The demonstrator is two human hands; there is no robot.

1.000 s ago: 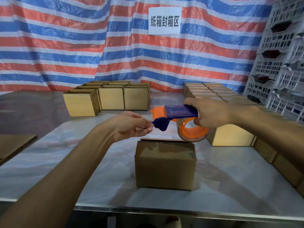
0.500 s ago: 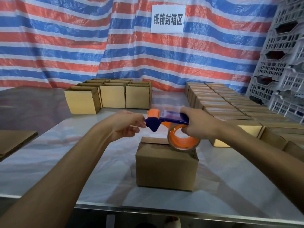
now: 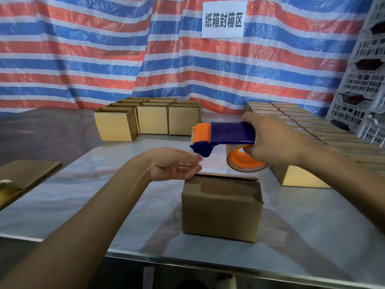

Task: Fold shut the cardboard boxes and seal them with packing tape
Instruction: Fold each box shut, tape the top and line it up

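You held the tape dispenser (image 3: 227,134) above the box (image 3: 220,207) in your right hand (image 3: 273,140), with your left hand (image 3: 175,163) open at its nose.

Your right fingers were curled round the blue handle, and the orange roll of tape (image 3: 243,163) hung just under them. Your left palm faced up with the fingers nearly straight, their tips just beside the dispenser's blue front end; I could not tell whether they touched it. The box stood on the table (image 3: 104,195) directly below both sets of fingertips, its top flaps folded down. Beyond your left fingers stood a cluster of open boxes (image 3: 152,122), well apart. Past your right knuckles ran rows of closed boxes (image 3: 302,124), with grey plastic crates (image 3: 362,84) stacked behind them. Flat cardboard (image 3: 27,172) lay far out to the left of your left wrist.
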